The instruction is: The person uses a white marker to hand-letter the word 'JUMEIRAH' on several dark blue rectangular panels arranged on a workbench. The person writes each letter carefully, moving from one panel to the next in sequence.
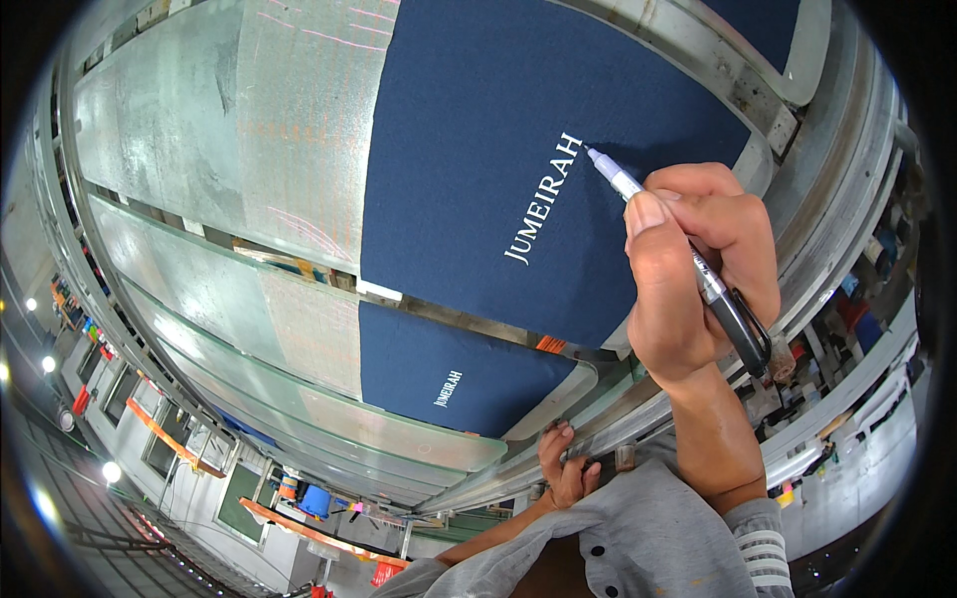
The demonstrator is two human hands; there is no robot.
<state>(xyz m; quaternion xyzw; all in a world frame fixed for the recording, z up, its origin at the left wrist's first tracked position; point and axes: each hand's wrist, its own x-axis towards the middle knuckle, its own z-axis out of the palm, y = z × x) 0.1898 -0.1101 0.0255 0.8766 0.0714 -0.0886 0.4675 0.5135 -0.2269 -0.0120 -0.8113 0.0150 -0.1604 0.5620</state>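
My right hand [698, 259] is closed around a marker pen [615, 177] with a pale barrel, its black cap pushed onto the back end. The pen's tip is at the last letter of the white lettering [543, 197] on a dark blue cloth panel [449, 130]; whether it touches cannot be told. That panel lies flat on a long glass-like board [299, 130]. Lower down, my left hand [568, 473] is by the metal rail at the bench edge, with its fingers partly bent and apart, and I see nothing in it.
A second blue panel [429, 344] with smaller white lettering lies on the neighbouring board, nearer my left hand. Several more boards run side by side beyond it. A metal rail [847, 130] borders the bench at right. Cluttered shelves [857, 329] stand at far right.
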